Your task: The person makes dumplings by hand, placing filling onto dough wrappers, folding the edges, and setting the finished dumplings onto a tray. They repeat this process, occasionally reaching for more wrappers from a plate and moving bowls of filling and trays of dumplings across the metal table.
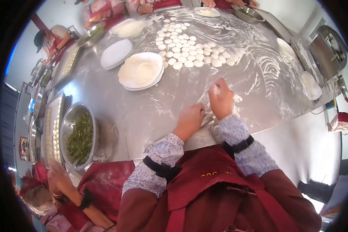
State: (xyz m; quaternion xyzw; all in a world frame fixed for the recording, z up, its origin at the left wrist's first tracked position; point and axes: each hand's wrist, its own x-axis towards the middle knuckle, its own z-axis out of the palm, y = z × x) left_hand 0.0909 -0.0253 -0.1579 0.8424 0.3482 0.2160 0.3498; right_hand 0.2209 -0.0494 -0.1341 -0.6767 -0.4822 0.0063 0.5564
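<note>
My left hand (191,120) is low over the steel table (150,116) near its front edge, fingers curled down and closed; what they hold, if anything, is hidden. My right hand (221,99) is just right of it and slightly farther forward, closed like a fist, its contents not visible. Between my wrists lies a pale rod-like shape (207,120), partly hidden, on the floured surface. Beyond my hands, many flat white dough rounds (187,50) are spread out. Left of them stands a stack of plates (143,86) with thin dough wrappers (137,71) on top.
A metal bowl (94,145) of chopped green filling stands at the left, beside a tray (60,102) of small dumplings. A co-worker's hands (60,178) are near it. Other people work along the far and left sides. A white plate (116,54) lies farther back.
</note>
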